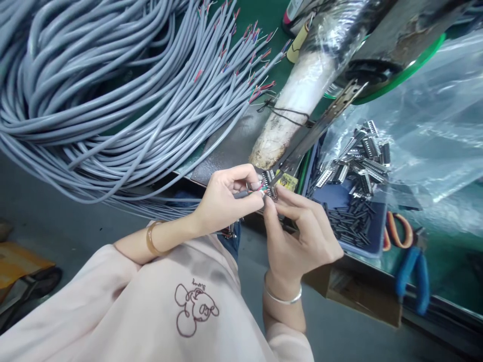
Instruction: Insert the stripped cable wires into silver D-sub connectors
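Observation:
My left hand point(230, 198) pinches the end of a grey cable point(242, 193), whose thin coloured wires stick out between thumb and forefinger. Close against it, my right hand point(298, 226) has its thumb and fingers closed on a small metal multi-pin connector point(270, 182). The wires meet the connector's pins. Just above the connector sits the narrow tip of a soldering iron point(289, 163), fixed beside a plastic-wrapped tube point(298, 90). Exactly where the tip touches is too small to make out.
A large bundle of grey cables point(124, 90) with stripped ends covers the left. On the right, a blue tray point(377, 246) holds loose connectors point(364, 156) and short black sleeves point(350, 221). Orange-handled scissors point(400, 231) and blue-handled pliers point(413, 276) lie near the table's edge.

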The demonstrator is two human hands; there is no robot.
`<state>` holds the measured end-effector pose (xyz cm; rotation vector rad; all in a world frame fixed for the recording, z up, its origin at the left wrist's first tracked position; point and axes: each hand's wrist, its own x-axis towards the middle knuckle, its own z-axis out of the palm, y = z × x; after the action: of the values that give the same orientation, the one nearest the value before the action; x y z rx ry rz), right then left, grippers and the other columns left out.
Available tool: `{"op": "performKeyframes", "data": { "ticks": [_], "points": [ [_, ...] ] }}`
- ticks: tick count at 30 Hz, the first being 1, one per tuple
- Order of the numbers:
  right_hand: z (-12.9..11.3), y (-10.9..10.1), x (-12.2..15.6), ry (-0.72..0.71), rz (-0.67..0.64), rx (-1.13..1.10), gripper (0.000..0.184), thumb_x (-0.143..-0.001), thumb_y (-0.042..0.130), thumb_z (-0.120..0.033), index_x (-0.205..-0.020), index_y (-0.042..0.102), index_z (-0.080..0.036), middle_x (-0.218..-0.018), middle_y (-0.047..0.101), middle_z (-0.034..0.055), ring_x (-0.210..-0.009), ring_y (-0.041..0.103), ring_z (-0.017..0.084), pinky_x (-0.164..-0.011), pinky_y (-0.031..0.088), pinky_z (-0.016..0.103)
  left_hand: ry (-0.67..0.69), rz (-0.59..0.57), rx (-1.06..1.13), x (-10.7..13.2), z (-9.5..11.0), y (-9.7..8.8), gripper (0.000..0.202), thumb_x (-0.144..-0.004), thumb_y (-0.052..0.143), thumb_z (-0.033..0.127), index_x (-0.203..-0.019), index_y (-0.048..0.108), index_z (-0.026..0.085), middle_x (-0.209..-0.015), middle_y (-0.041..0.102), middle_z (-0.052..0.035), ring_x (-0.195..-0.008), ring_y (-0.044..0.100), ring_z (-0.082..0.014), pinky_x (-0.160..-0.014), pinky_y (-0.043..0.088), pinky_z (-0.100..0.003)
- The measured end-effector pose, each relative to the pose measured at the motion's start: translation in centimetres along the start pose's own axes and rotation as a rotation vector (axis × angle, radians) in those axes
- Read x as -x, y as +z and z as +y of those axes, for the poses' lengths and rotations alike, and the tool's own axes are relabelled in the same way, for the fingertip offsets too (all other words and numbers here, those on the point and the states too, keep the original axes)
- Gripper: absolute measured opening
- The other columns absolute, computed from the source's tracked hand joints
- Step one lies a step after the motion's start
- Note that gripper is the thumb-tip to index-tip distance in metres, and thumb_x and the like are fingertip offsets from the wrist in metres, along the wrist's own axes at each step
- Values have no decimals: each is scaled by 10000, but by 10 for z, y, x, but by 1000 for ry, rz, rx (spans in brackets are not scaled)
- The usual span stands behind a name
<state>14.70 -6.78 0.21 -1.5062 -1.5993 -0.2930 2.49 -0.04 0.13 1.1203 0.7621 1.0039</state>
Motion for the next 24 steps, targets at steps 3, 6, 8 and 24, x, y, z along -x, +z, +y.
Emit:
{"op": "performKeyframes", "data": {
  "ticks": [3,6,8,24],
  "points": [
    [-2,-2,-1,-11,0,23,156,-835,808,-132,-827,667,-199,-961,808,23,-844,786,147,-773,630,240,-4,2,-3,-1,2,0,140,-663,647,174,-653,508,184,-677,513,29,-605,444,-70,-541,375,-200],
    [-2,-4,-1,-37,-9,56,162,-831,813,-137,-836,663,-198,-966,809,19,-841,784,133,-770,619,209,-30,-9,28,-2,4,-1,148,-651,656,169,-650,509,178,-681,525,30,-599,456,-61,-535,378,-187],
    [0,-4,0,-53,-27,62,180,-835,805,-125,-823,639,-192,-989,811,30,-851,786,131,-776,612,197,-61,-25,54,-3,6,-2,155,-641,663,166,-650,509,173,-679,528,34,-578,450,-51,-522,370,-178],
    [2,-27,2,93,-276,-45,25,-902,745,-204,-906,731,-224,-545,551,-104,-398,438,23,-430,349,149,-86,-177,-148,20,0,-7,83,-716,657,183,-734,577,174,-653,542,27,-565,450,-76,-535,388,-210]
  ]
}}
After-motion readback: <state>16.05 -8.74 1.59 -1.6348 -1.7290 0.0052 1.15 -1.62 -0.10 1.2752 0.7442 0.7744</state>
